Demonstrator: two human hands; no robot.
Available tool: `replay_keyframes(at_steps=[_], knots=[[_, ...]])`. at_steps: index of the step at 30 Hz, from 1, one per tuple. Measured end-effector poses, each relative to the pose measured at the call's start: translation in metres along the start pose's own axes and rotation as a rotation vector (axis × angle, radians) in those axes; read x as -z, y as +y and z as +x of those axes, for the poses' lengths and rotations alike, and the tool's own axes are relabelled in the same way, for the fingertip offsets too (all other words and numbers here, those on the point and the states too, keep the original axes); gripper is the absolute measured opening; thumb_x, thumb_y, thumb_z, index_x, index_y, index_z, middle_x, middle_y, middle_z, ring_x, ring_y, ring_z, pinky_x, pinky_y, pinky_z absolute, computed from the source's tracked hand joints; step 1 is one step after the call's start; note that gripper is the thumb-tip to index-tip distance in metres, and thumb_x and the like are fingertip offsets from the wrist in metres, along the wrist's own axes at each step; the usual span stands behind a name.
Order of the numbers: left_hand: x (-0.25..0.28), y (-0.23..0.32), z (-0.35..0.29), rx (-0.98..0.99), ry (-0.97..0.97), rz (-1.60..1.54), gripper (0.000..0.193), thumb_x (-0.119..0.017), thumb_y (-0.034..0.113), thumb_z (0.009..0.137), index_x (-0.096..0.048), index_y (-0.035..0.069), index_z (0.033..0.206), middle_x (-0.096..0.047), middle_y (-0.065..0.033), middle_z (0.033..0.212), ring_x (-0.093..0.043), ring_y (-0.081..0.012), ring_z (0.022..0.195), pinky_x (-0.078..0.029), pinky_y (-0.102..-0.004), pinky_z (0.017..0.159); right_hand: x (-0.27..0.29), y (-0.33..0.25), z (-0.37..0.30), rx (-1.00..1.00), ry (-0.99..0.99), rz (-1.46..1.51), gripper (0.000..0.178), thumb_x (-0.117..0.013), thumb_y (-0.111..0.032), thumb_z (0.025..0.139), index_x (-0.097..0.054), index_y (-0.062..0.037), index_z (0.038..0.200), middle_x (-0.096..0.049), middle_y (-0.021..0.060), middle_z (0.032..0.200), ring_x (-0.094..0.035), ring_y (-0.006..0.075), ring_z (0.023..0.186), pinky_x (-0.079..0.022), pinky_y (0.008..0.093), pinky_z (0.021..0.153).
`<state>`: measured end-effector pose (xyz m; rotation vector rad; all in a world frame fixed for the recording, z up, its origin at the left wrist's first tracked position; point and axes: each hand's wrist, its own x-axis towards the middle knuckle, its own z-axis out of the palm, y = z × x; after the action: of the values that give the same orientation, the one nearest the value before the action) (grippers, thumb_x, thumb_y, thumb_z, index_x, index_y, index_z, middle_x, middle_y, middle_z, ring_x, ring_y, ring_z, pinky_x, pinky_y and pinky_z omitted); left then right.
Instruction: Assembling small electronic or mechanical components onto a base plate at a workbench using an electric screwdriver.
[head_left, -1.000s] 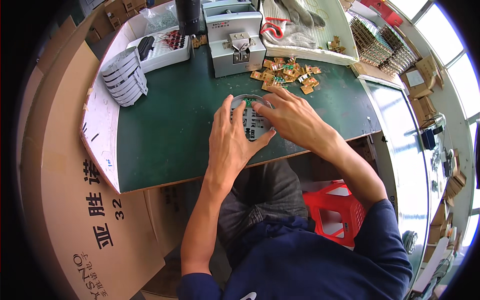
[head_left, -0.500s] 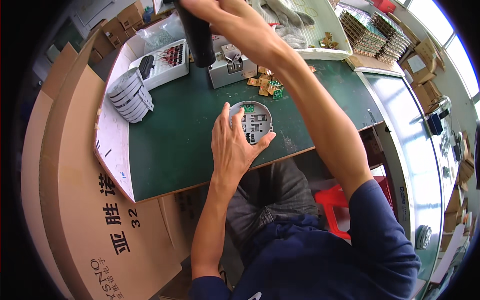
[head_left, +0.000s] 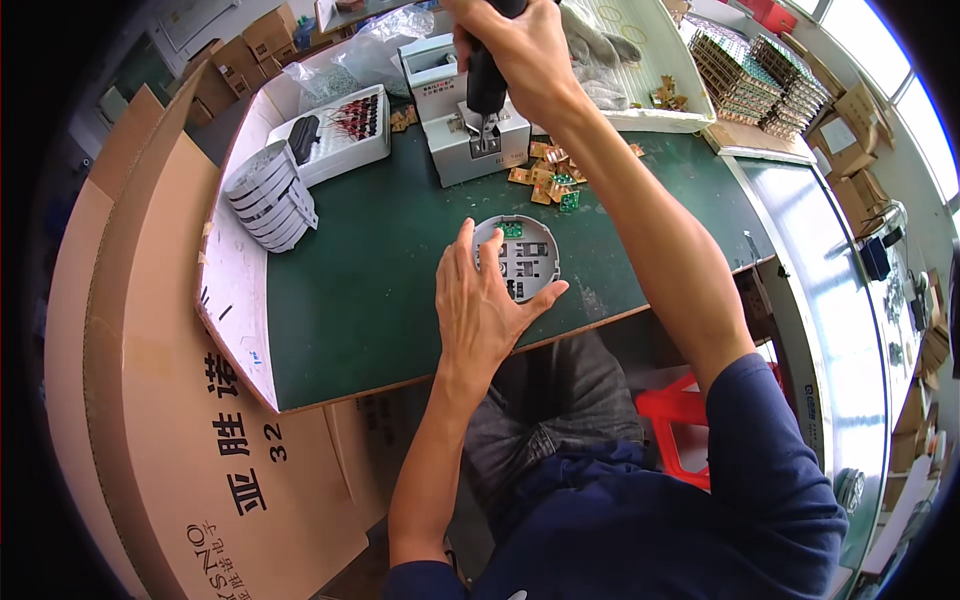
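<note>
At far left, nested grey shells (head_left: 270, 198) on the green bench (head_left: 360, 310); probably light, easiest to lift by the edges. Next, a white tray (head_left: 350, 165) with small wired parts.

Toward the middle, the left hand (head_left: 478, 315), fingers spread wide in a curve: thumb at the near right rim, longer fingertips at the left rim, index fingertip beside a small green board (head_left: 512, 230). Inside that grasp, flat on the bench near its front edge, hollow side up, the round grey housing (head_left: 522, 260). Looks like moulded plastic: light, stiff, rather smooth, so apt to slide or turn. Best held by the outer rim from opposite sides. Probably most fragile at the board: take by its edges.

Beyond, a black tool (head_left: 487, 85), pointing down at the front of the grey machine (head_left: 462, 160); cannot tell whether touching. Around its upper body, the right hand (head_left: 530, 60), fingers closed. Likely heavier than the housing; calls for a full wrap.

Just right of the machine, loose circuit boards (head_left: 548, 180) in a heap; likely thin, rigid, best pinched by the edges.
</note>
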<state>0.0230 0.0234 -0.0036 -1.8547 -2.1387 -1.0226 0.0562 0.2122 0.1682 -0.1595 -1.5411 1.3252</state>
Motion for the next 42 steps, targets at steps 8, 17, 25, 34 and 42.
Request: replay_keyframes(at_steps=[8,17,25,34,42], knots=[[-0.003,0.001,0.001,0.017,-0.002,-0.014,0.085,-0.082,0.059,0.077,-0.056,-0.002,0.131,-0.048,-0.0272,0.146,-0.052,-0.0434,0.128,-0.044,-0.0513,0.109,0.001,0.021,0.017,0.038,0.083,-0.236,0.026,-0.072,-0.021,0.094,-0.057,-0.0046,0.08,-0.056,-0.0011,0.063,-0.052,0.0079,0.054,-0.042,0.0279,0.049],[-0.002,0.0,0.0,0.017,0.006,0.01,0.083,-0.082,0.057,0.079,-0.055,-0.001,0.131,-0.048,-0.0273,0.145,-0.052,-0.0437,0.127,-0.045,-0.0515,0.108,0.0,-0.008,-0.051,-0.086,-0.011,-0.149,0.023,-0.071,-0.022,0.096,-0.065,-0.0001,0.101,-0.056,-0.0019,0.066,-0.052,0.0074,0.054,-0.042,0.0262,0.05],[-0.002,0.003,0.001,0.007,-0.011,0.008,0.083,-0.082,0.057,0.079,-0.055,-0.001,0.132,-0.048,-0.0272,0.144,-0.052,-0.044,0.128,-0.044,-0.0516,0.108,0.011,0.0,-0.076,-0.118,-0.075,-0.149,0.047,-0.071,-0.025,0.099,-0.06,0.003,0.134,-0.063,0.0027,0.075,-0.059,0.01,0.064,-0.048,0.0267,0.059],[-0.001,0.002,0.001,0.01,-0.022,0.009,0.083,-0.081,0.058,0.08,-0.054,-0.001,0.133,-0.048,-0.0281,0.144,-0.05,-0.0444,0.13,-0.043,-0.0523,0.11,0.005,0.015,-0.08,-0.054,-0.035,-0.106,0.033,-0.073,-0.019,0.094,-0.063,-0.0007,0.12,-0.057,-0.0002,0.062,-0.054,0.0069,0.053,-0.044,0.025,0.054],[-0.001,0.003,0.001,0.017,-0.03,0.01,0.084,-0.08,0.059,0.08,-0.053,-0.001,0.133,-0.048,-0.0289,0.144,-0.05,-0.0449,0.13,-0.043,-0.0524,0.11,0.006,0.015,-0.082,-0.082,-0.126,-0.11,0.023,-0.076,-0.019,0.091,-0.063,-0.002,0.101,-0.058,0.0001,0.063,-0.055,0.0072,0.055,-0.044,0.0254,0.054]])
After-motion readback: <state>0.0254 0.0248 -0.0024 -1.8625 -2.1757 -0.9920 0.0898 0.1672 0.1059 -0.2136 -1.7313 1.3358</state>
